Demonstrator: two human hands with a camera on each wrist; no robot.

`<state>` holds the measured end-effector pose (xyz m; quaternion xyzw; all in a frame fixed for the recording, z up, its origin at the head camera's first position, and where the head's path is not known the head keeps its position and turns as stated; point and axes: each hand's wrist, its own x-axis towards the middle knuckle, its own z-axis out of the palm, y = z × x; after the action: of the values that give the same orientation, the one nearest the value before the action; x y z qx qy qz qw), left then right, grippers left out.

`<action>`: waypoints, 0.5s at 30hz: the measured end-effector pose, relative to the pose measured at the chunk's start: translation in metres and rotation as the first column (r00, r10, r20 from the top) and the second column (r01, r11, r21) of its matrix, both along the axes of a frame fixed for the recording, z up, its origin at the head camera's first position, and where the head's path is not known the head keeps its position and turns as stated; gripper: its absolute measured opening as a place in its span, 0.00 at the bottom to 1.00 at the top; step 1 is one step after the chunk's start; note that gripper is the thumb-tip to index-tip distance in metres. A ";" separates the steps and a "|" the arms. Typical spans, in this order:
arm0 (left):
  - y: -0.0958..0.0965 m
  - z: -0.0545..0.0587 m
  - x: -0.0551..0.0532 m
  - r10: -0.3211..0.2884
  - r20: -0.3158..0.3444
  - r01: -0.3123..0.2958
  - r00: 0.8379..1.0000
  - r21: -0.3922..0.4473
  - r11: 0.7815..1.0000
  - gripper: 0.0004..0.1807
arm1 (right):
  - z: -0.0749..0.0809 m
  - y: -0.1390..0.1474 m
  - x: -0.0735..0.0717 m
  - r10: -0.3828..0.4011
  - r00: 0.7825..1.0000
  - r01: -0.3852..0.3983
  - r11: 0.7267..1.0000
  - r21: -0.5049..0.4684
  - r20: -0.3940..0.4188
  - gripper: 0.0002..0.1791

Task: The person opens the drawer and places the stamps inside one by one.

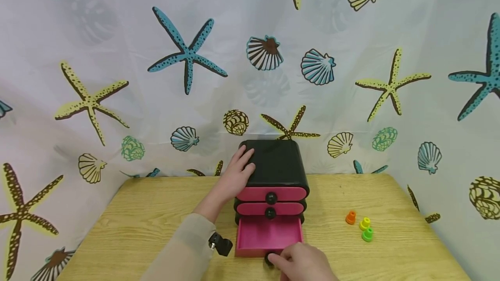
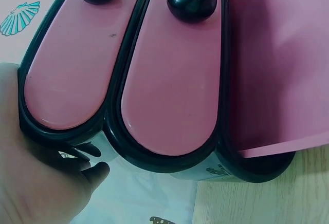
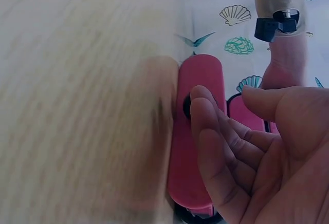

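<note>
A small black chest of drawers (image 1: 275, 164) with pink fronts stands on the table. My left hand (image 1: 233, 178) rests along its upper left edge, fingers extended onto the top and thumb below them in the head view. The bottom drawer (image 1: 269, 234) is pulled out, with nothing visible inside. The upper drawer (image 2: 77, 75) and middle drawer (image 2: 172, 80) are pushed in, each with a round black knob. My right hand (image 1: 306, 263) is at the bottom drawer's knob (image 1: 268, 260). In the right wrist view, its loosely bent fingers overlap that knob (image 3: 187, 107), the thumb standing apart.
Right of the chest lie an orange (image 1: 350, 217), a yellow (image 1: 365, 223) and a green small cone-like piece (image 1: 367, 234), the last two close together. A white cloth (image 1: 265, 90) printed with starfish and shells hangs behind the wooden table (image 1: 164, 211) and along its sides.
</note>
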<state>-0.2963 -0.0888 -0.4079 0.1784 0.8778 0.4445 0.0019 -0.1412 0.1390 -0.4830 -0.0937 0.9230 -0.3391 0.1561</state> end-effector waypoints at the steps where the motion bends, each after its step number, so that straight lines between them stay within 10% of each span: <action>1: 0.000 0.000 0.000 0.000 0.000 0.000 1.000 0.000 1.000 0.35 | 0.002 0.002 0.001 -0.001 1.000 0.001 1.000 0.001 -0.001 0.29; 15: -0.002 -0.008 -0.010 0.005 0.036 -0.004 0.999 -0.022 1.000 0.35 | 0.031 0.034 0.004 -0.113 0.994 0.113 0.994 0.002 0.009 0.19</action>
<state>-0.3068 -0.0910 -0.4157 0.1683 0.8829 0.4380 0.0186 -0.1376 0.1730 -0.4518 -0.0397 0.9263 -0.3471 0.1409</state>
